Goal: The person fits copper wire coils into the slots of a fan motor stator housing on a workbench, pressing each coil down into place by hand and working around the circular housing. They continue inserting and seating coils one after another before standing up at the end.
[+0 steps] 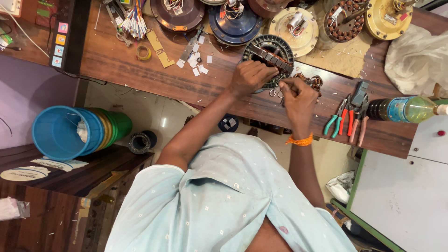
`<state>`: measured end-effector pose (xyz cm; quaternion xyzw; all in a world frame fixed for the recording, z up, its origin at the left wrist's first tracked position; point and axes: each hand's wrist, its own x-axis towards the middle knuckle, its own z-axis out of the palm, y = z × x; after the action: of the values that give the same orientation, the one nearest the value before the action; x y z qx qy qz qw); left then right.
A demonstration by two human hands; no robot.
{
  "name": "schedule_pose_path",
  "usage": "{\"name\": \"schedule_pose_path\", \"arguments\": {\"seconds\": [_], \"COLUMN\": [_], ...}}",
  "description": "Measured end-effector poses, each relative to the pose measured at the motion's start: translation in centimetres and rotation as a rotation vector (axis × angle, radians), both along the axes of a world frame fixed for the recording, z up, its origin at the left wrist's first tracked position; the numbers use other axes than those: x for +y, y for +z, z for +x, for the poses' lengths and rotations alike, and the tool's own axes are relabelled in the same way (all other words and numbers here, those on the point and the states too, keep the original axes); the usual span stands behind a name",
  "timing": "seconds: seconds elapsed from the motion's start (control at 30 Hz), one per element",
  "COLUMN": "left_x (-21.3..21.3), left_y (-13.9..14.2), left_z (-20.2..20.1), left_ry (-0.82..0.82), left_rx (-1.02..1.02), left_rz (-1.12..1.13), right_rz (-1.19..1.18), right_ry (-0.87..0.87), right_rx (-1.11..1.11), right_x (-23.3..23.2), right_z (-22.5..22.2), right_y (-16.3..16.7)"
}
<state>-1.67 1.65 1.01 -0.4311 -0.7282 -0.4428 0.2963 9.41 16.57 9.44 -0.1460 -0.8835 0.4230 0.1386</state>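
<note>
Black stator (269,55), brown bench (140,65), blue bucket (60,133), perhaps orange wristband (299,139).

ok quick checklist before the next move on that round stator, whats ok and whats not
1. Left hand resting on the stator: ok.
2. Right hand at the stator's near edge, fingers pinched: ok; what it pinches: cannot tell.
3. Stator lying flat on the wooden bench: ok.
4. Pliers beside the right hand, untouched: ok.
5. Bottle lying on its side at the bench edge: not ok.

Green and orange pliers (343,122), a yellowish bottle (406,108), stacked blue and green buckets (74,132), white plastic bag (417,58).
</note>
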Motion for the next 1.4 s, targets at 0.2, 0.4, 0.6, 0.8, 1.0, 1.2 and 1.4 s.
{"name": "schedule_pose_path", "arguments": {"seconds": [0.2,0.4,0.6,0.8,1.0,1.2,1.4], "left_x": [2.1,3.9,4.2,4.0,3.5,2.5,0.3], "left_y": [-1.0,-1.6,-1.7,-1.7,-2.0,-0.8,0.3], "left_z": [2.1,2.7,2.3,2.4,2.9,3.3,1.9], "left_ry": [-0.019,-0.064,-0.123,-0.114,-0.063,0.088,0.029], "left_rx": [-0.625,-0.999,-1.095,-1.076,-1.054,-0.826,-0.107], "left_rz": [0.374,0.615,0.675,0.621,0.558,0.389,0.023], "right_rz": [0.299,0.034,-0.181,-0.123,0.049,0.061,0.044], "right_ry": [0.161,0.144,0.105,0.008,-0.001,0.029,-0.016], "right_rx": [0.073,0.042,0.028,0.010,0.151,0.193,0.154], "right_x": [1.4,1.8,3.6,3.6,0.7,-1.2,-1.7], "right_z": [-3.7,-8.8,-8.7,-4.0,-2.1,-1.6,0.0], "right_y": [1.9,0.0,-1.1,-0.3,-1.1,-2.0,-2.6]}}
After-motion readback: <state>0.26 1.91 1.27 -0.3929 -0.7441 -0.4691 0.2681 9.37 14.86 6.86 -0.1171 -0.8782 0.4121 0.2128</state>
